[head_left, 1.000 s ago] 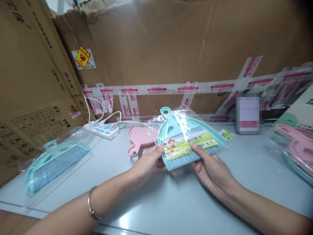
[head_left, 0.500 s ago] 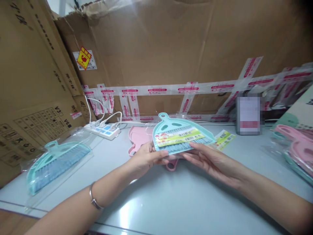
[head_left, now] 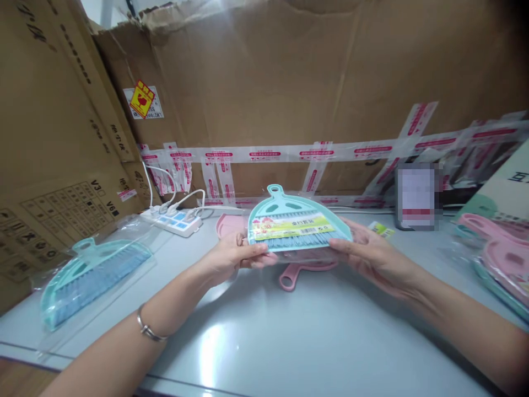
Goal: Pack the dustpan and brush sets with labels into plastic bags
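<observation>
Between my two hands a mint-green dustpan (head_left: 326,216) is raised above the table, with a blue-bristled brush (head_left: 300,242) nested in it and a printed label card (head_left: 285,226) across the front, in clear plastic. My left hand (head_left: 235,253) grips the lower left corner, thumb in front. My right hand (head_left: 367,251) holds the lower right corner, its thumb at the front edge and the other fingers behind. Beneath and behind lie pink pieces, partly hidden: a pink handle with a hole (head_left: 288,277) and a pink dustpan part (head_left: 228,225).
Another bagged mint dustpan with brush (head_left: 97,281) lies at the left. Pink and mint sets (head_left: 506,253) are stacked at the right edge. A power strip (head_left: 176,221), a pixelated upright device (head_left: 416,196) and a second label card (head_left: 381,229) are farther back, before a large taped carton (head_left: 256,82).
The dustpan set has shifted slightly left and turned to face me more squarely. My right hand has moved outward from the bottom edge to its right corner.
</observation>
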`<state>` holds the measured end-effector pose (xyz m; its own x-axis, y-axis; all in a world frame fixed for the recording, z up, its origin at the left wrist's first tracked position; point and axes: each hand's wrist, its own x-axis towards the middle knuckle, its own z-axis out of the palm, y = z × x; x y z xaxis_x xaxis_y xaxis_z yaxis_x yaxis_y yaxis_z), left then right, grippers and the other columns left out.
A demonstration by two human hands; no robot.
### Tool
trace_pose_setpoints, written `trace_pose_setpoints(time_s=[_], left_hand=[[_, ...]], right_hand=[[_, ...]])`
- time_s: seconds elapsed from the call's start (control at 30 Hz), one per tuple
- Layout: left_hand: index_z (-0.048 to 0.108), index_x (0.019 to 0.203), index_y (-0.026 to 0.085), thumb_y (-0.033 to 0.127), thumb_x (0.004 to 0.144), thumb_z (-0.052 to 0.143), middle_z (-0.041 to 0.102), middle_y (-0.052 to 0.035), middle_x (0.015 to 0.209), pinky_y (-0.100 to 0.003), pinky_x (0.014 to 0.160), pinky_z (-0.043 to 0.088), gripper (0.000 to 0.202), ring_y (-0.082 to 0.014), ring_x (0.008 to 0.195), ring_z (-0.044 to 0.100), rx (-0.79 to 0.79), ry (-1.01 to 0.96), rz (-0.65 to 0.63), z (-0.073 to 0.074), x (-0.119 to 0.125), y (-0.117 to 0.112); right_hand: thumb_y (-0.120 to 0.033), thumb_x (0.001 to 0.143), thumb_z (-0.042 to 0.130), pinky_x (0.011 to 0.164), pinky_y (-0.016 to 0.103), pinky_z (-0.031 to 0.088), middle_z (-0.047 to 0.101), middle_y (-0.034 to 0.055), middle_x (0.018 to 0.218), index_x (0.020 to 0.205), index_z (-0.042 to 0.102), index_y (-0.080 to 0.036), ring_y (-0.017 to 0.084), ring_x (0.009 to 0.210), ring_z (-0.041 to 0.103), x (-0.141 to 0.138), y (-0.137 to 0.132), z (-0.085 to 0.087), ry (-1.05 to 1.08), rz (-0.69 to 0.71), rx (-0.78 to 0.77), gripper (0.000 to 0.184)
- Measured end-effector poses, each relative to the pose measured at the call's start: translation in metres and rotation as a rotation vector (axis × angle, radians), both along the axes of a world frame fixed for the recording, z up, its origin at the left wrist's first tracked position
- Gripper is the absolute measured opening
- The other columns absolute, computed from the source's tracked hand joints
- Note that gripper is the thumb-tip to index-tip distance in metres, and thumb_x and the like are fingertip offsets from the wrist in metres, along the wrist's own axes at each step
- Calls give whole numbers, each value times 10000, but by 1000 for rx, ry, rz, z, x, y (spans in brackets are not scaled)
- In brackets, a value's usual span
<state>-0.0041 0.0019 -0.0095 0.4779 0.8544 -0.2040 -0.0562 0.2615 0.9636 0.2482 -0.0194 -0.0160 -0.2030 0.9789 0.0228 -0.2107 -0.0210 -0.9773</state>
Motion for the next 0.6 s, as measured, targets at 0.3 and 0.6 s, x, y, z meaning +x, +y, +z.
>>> trace_pose_setpoints(time_s=[0.3, 0.6], left_hand=[[519, 1209, 154, 322, 656, 754, 683, -131, 1014, -261, 679, 514, 624, -178, 821, 667, 239, 132, 71, -7, 5, -3], [401, 1332, 318, 264, 552, 819, 346, -108, 1436, -412, 918, 456, 887, -310, 1294, 351, 799, 264, -31, -9, 1, -7]], right_hand=[[-67, 634, 744, 627, 146, 590, 701, 54, 750, 746, 648, -126, 159, 682, 692, -9, 4, -19, 250, -240, -260, 159], [-69, 681, 710, 572, 134, 579, 689, 37, 645, 708, 661, -134, 123, 596, 670, -15, -2, -8, 280, -330, -306, 85]])
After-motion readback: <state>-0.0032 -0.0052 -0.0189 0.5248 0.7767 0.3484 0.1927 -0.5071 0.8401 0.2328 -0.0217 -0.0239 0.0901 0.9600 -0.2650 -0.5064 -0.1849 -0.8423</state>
